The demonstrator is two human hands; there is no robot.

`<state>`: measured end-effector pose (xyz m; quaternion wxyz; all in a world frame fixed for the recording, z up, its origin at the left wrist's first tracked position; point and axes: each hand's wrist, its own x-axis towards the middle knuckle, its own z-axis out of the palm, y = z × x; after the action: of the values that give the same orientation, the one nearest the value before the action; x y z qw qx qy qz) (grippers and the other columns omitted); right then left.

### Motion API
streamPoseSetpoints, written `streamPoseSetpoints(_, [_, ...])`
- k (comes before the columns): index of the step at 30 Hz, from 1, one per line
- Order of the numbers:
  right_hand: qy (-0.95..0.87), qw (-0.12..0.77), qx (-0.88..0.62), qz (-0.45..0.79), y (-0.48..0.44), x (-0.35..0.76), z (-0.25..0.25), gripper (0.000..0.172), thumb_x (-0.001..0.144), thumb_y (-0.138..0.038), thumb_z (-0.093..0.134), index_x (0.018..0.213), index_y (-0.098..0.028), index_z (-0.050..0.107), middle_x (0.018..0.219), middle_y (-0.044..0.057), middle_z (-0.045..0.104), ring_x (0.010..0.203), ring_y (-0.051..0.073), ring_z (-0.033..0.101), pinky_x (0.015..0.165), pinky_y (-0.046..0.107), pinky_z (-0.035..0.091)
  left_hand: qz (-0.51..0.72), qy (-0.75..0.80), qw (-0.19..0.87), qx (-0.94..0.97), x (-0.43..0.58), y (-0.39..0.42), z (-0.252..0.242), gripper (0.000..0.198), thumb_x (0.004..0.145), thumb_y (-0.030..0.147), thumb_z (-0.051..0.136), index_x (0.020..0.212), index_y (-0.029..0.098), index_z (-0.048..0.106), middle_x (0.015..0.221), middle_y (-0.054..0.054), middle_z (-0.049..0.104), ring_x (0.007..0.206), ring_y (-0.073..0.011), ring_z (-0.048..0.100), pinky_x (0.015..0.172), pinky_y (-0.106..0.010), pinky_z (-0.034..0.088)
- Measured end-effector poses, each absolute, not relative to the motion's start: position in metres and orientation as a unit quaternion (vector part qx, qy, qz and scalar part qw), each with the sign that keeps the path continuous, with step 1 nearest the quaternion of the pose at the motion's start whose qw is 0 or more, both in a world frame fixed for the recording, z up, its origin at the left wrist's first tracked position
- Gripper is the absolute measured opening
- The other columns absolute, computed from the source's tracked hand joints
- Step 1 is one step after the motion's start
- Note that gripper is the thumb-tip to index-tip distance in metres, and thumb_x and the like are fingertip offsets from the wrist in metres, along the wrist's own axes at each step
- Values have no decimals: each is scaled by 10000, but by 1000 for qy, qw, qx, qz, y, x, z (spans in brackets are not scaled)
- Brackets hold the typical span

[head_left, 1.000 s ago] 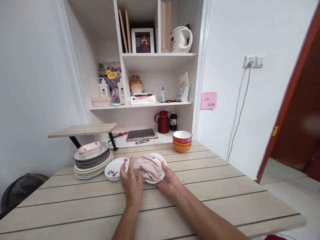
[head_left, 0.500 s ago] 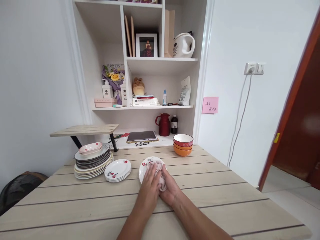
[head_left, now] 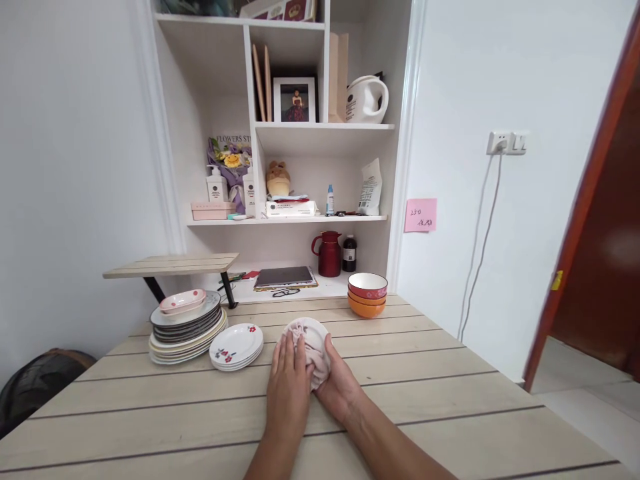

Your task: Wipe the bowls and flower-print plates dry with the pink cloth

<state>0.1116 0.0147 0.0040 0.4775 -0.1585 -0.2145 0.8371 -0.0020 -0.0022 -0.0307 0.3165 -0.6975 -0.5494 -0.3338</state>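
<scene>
A white plate (head_left: 320, 326) is in front of me at the middle of the table, mostly covered by a crumpled pale pink cloth (head_left: 316, 353). My left hand (head_left: 290, 380) presses the cloth against the plate, its fingers stretched forward and close together, the thumb over the cloth. Gripping the plate at its right side is my right hand (head_left: 344, 387), thumb along the rim and fingers hidden beneath. To the left lies a short stack of white plates (head_left: 235, 345) with red flowers. A taller stack of mixed plates (head_left: 187, 330) stands beyond it, topped by a pink-spotted oval dish (head_left: 183, 300).
Stacked red and orange bowls (head_left: 367, 297) stand at the table's back right. A small raised wooden shelf (head_left: 173, 265) is over the back left. Behind are a laptop (head_left: 284, 276), glasses (head_left: 286, 293), a dark red jug (head_left: 329, 255) and a dark bottle (head_left: 349, 255).
My left hand has slid left and slightly toward me with the cloth over the plate. The right hand still grips the plate's right side. The view has tilted up a little.
</scene>
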Motion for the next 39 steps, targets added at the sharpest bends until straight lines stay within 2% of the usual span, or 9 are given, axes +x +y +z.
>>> streamPoseSetpoints(3, [-204,470,-164,843,16,118,8,636,916,-628,441,1198,-99,653,1054,127,761,940,208,723,686,260,573,-331,-510,326,-724,0,-1,-35,492,911,147,472,1402,123,445,1422,-186,518,1332,-294,475,1018,-456,484])
streamPoseSetpoints(7, [-215,458,-172,845,15,120,10,615,936,-599,427,1200,-88,647,1067,142,753,982,213,714,805,288,563,-342,-457,313,-759,4,-1,-34,504,906,98,429,1407,157,444,1451,-129,504,1385,-248,410,1060,-436,455])
streamPoseSetpoints(12, [-236,454,-214,832,8,111,8,511,934,-515,509,1243,-126,627,1118,115,742,998,196,707,890,296,530,-360,-483,292,-743,3,-2,-25,511,912,113,411,1416,194,440,1486,-87,469,1397,-244,393,1120,-498,378])
streamPoseSetpoints(17, [-254,456,-117,845,9,111,6,570,944,-541,464,1264,-93,614,1207,125,706,1119,210,654,987,309,471,-382,-572,291,-665,-5,-4,-24,493,910,165,439,1402,136,455,1474,-158,467,1373,-297,422,1119,-551,355])
streamPoseSetpoints(23, [-234,458,-130,847,20,126,6,697,898,-663,426,1228,-85,635,1133,151,731,1072,241,675,925,343,512,-372,-511,311,-710,5,-4,-34,491,888,143,452,1379,138,478,1457,-141,495,1367,-281,432,1098,-492,407])
streamPoseSetpoints(28, [-231,425,-163,860,13,124,5,605,883,-614,520,1209,-121,649,1125,124,737,1073,215,676,962,328,497,-365,-445,300,-761,16,-11,-24,543,885,94,421,1423,166,422,1485,-91,470,1397,-236,391,1129,-458,381])
streamPoseSetpoints(33, [-260,419,-122,862,2,111,10,525,919,-523,524,1254,-132,623,1236,121,691,1191,217,612,1037,348,440,-398,-539,279,-688,5,-13,-11,544,921,145,416,1462,183,369,1503,-116,437,1395,-264,394,1152,-527,314])
streamPoseSetpoints(36, [-265,437,-105,853,3,111,12,533,930,-525,495,1244,-116,630,1219,120,701,1195,221,607,1050,350,427,-398,-582,281,-651,0,-11,-15,547,922,172,425,1462,126,358,1472,-179,461,1379,-295,414,1139,-561,313])
streamPoseSetpoints(39, [-256,457,-100,846,9,118,12,615,932,-593,423,1229,-101,639,1164,128,724,1147,236,636,1011,364,463,-379,-564,284,-677,3,-8,-25,544,910,167,441,1447,110,381,1456,-184,481,1367,-288,432,1122,-519,358])
